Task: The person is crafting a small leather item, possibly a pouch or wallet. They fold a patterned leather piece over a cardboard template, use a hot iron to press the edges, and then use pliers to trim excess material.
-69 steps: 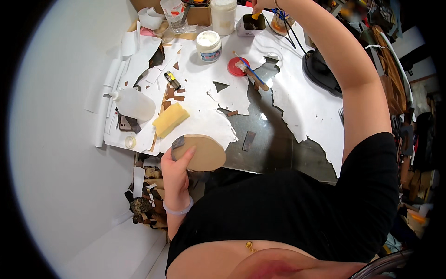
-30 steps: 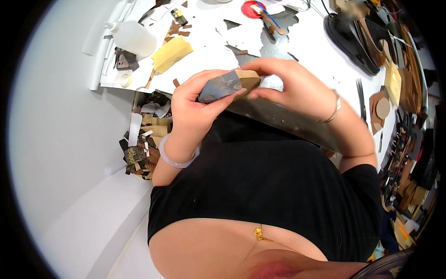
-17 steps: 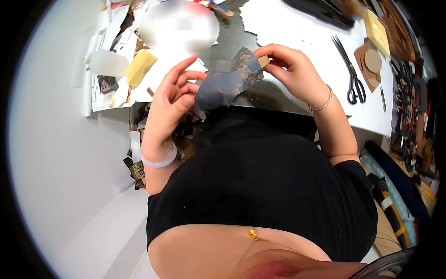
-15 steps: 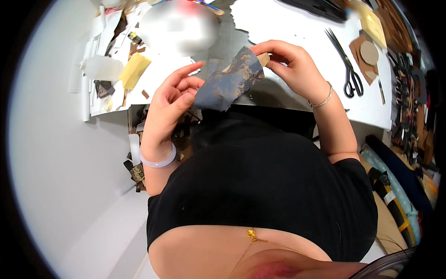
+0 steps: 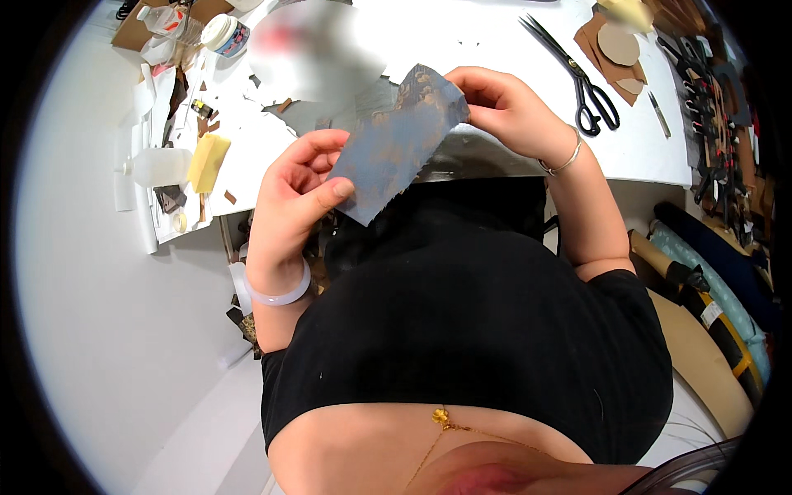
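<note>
A dark blue-grey piece of fabric (image 5: 396, 148) with a bronze floral pattern and frayed edges is stretched at a slant between my two hands, above the table's near edge. My left hand (image 5: 309, 181) pinches its lower left side, thumb on top and fingers behind. At the upper right corner, my right hand (image 5: 499, 103) grips it between thumb and fingers. The fingertips behind the fabric are partly hidden. Beneath and behind it, a grey sheet (image 5: 330, 111) lies on the white table.
Large black scissors (image 5: 577, 78) lie to the right, beside brown scraps with a round beige disc (image 5: 618, 44) and a thin knife-like tool (image 5: 659, 114). At left stand a yellow sponge-like block (image 5: 208, 163), a translucent bottle (image 5: 161, 168) and a white jar (image 5: 223, 35). Fabric rolls (image 5: 701, 280) lean at lower right.
The fabric has turned and flattened, showing more of its face. My left hand has closed its fingers on the fabric's edge. My right hand has shifted slightly left. The whole view has shifted.
</note>
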Demonstrator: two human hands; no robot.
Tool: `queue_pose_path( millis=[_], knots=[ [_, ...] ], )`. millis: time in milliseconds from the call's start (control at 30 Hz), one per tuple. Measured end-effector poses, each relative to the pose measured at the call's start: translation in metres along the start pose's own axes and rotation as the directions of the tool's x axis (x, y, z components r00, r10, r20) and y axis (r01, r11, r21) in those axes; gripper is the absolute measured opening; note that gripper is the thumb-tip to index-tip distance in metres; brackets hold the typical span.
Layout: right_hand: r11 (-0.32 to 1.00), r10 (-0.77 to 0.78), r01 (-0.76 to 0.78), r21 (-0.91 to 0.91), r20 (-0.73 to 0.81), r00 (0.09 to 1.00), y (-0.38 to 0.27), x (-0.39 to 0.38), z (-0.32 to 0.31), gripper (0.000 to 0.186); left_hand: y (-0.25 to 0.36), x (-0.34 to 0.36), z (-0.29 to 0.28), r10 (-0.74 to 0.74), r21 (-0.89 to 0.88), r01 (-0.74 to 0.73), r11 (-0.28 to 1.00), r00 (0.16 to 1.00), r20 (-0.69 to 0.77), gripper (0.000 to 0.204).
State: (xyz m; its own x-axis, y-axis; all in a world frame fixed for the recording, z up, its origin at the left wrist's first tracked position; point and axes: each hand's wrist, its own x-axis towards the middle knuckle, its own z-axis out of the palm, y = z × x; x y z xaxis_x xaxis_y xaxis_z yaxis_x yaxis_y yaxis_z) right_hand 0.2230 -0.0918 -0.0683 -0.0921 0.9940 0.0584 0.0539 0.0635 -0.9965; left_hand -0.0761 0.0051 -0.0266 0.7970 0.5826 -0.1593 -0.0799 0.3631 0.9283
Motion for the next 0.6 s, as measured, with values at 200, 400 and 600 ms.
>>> queue_pose_path(
  millis=[200, 400, 600],
  knots=[
    [0.995, 0.028, -0.032, 0.089, 0.051, 0.998, 0.007, 0.007, -0.006, 0.03, 0.007, 0.011, 0.012, -0.144, 0.098, 0.155, 0.983, 0.984, -0.106, 0.031],
    [0.976, 0.075, -0.085, 0.199, 0.061, 0.995, 0.012, 0.007, -0.006, 0.033, 0.006, 0.013, 0.02, -0.094, 0.054, 0.102, 0.993, 0.988, -0.123, 0.025],
    [0.978, 0.075, -0.087, 0.189, 0.07, 0.995, 0.015, 0.009, -0.002, 0.039, 0.011, 0.015, 0.028, -0.118, 0.074, 0.128, 0.989, 0.985, -0.126, 0.021]
  ],
)
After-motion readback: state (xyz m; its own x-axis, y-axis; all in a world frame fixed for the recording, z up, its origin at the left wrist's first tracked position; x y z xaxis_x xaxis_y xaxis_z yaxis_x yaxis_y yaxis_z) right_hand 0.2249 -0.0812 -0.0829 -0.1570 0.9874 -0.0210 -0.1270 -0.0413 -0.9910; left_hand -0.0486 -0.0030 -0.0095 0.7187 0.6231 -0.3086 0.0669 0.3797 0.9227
